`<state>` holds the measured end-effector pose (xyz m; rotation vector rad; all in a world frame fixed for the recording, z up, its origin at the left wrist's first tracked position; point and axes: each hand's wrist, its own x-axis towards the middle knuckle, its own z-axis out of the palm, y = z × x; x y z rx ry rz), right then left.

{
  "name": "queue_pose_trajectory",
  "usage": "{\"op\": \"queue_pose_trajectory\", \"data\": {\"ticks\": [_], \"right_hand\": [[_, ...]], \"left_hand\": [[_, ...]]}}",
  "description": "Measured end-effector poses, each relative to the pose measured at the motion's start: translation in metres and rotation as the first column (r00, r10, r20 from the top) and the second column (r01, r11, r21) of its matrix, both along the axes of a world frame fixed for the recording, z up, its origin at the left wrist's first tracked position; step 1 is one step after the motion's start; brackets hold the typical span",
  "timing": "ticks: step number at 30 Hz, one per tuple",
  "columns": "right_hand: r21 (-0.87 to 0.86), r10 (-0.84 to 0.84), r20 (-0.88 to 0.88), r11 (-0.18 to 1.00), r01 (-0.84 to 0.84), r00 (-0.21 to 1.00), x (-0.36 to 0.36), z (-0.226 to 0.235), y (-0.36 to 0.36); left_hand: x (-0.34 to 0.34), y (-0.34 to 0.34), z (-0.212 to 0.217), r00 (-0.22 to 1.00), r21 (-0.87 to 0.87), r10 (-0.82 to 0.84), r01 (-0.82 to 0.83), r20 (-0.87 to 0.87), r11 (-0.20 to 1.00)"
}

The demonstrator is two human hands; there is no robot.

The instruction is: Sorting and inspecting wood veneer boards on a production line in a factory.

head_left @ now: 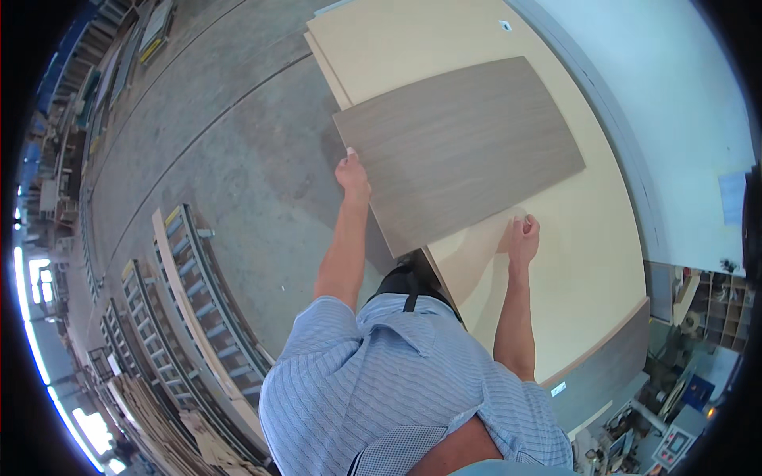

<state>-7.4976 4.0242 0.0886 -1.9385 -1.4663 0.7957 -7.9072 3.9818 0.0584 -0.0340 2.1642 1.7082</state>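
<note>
1 brown panel (pixel 468 151) | left grip (pixel 352 173): closed on its edge | right grip (pixel 524 238): curled narrow, contents unclear

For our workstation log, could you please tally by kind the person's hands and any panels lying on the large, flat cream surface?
Flat, grey-brown, wood-grained, four-sided panel: 1
Bare hands, namely left hand and right hand: 2
Total: 3
</note>
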Motion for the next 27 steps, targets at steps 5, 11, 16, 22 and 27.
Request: {"op": "queue_pose_trajectory", "data": {"ticks": [5,11,16,22,27], "right_hand": [[-0.029,0.043,-0.118,0.998,-0.047,0.992,0.022,-0.018,0.011],[0.063,0.135,-0.108,0.990,-0.129,0.985,0.007,0.005,0.002],[0.094,0.100,-0.031,0.991,-0.097,0.994,0.000,0.013,-0.009],[0.105,0.002,0.077,0.994,-0.010,0.997,-0.014,0.013,-0.016],[0.211,-0.097,0.226,0.976,0.049,0.969,-0.029,0.009,-0.017]], "left_hand": [[0.033,-0.035,0.002,0.973,0.183,0.095,-0.135,0.210,0.974],[0.036,-0.068,0.010,0.983,0.272,-0.028,-0.023,0.182,0.962],[0.030,-0.079,0.030,0.928,0.306,-0.254,0.167,0.272,0.937],[-0.017,-0.063,0.035,0.946,0.151,-0.311,0.294,0.098,0.944],[-0.063,-0.039,0.030,0.922,0.223,-0.379,0.356,0.073,0.908]]}}
